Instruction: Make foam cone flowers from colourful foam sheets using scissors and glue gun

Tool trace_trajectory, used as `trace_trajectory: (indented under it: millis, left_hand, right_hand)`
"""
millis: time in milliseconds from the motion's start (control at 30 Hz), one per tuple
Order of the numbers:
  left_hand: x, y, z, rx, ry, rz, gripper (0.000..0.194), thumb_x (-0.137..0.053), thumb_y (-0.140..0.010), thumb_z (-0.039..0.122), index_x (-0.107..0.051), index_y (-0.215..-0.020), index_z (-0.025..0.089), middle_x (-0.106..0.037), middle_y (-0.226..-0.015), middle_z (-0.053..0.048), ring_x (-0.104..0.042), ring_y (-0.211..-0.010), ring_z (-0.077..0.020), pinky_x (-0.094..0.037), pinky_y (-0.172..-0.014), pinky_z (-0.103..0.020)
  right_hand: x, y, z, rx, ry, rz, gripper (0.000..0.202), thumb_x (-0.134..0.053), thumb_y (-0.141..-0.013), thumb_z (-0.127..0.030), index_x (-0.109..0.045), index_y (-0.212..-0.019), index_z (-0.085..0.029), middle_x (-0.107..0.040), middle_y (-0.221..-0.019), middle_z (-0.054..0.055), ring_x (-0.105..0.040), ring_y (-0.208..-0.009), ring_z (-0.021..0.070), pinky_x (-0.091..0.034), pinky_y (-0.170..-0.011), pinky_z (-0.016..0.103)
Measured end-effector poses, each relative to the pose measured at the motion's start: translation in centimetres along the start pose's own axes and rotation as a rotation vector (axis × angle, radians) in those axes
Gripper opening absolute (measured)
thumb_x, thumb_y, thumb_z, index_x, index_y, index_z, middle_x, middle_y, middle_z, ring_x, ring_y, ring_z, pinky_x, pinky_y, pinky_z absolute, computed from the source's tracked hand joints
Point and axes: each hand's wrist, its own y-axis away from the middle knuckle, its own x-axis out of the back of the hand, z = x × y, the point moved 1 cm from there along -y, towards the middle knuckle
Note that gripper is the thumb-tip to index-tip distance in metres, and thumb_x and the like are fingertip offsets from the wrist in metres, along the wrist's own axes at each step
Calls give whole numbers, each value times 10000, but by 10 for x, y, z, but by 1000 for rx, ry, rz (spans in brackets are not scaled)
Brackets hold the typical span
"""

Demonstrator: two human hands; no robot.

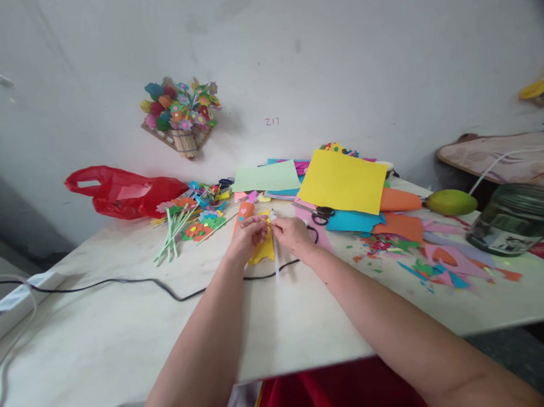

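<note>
Both of my hands are close together over the middle of the table. My left hand (252,233) has its thumb and fingers pinched, and what is between the tips is too small to make out. My right hand (293,231) is closed around a pale translucent stick (277,261), which looks like a glue stick and points toward me; a small whitish tip shows beyond the fingers. Beneath the hands lies a yellow foam piece (262,252). An orange strip with small hearts (243,211) is just behind my left hand.
Black scissors (322,215), a yellow sheet (344,180) and colourful scraps (446,266) lie to the right, near a glass jar (515,219). On the left are pale green sticks (172,234), a red plastic bag (124,191) and a power strip (22,301). A black cable (161,285) crosses the table.
</note>
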Motion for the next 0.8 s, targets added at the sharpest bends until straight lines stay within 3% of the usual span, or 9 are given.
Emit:
trace_trajectory:
  millis: [267, 800]
  left_hand:
    - [1, -1, -2, 16, 41, -12, 175, -682, -613, 219, -656, -748, 110, -566, -554, -6, -477, -469, -80, -318, -429, -215]
    - [0, -2, -1, 113, 91, 27, 196, -636, -610, 187, -658, -776, 86, -569, -520, -18, -502, -457, -89, -350, -430, -203]
  right_hand:
    - [-5, -1, 3, 47, 46, 6, 275, -433, -903, -218, -707, -901, -193, -725, -932, 75, -635, -846, 185, -366, -692, 257]
    - [-7, -1, 3, 100, 133, -12, 285, -414, -924, -212, -694, -954, -168, -717, -944, 88, -637, -878, 198, -376, -691, 267]
